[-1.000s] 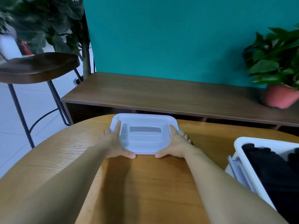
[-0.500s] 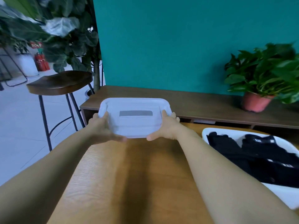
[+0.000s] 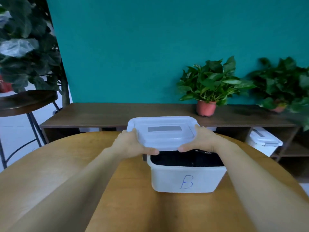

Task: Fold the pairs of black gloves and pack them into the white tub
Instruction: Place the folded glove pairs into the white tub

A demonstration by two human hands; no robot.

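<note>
The lid [image 3: 164, 131] is held by both hands, one at each short end; the left hand [image 3: 130, 144] grips the left end with its thumb laid along the near edge, and the right hand [image 3: 199, 141] grips the right end the same way; the fingers beyond the thumbs are mostly hidden under or behind the plastic. The white tub [image 3: 185, 180], marked with a blue B on its near wall, stands on the wooden table [image 3: 117, 190] just near and right of the lid, with the black gloves [image 3: 184, 159] lying inside, filling the opening that shows. What matters for the closing move is the offset; the lid sits farther away and to the left of the tub's mouth, so its left end overhangs past the tub's left wall while the tub's right rim reaches out beyond the lid's right end. The long axes of lid and tub both run left to right and look roughly parallel, so little turning seems needed; the shift called for is toward the right and nearer, then down. The right hand is the one over the tub; the left hangs outside it. Whether the lid's near edge touches the far rim cannot be told. Beyond the table stands a dark sideboard [image 3: 150, 113] with a potted plant [image 3: 207, 91].
</note>
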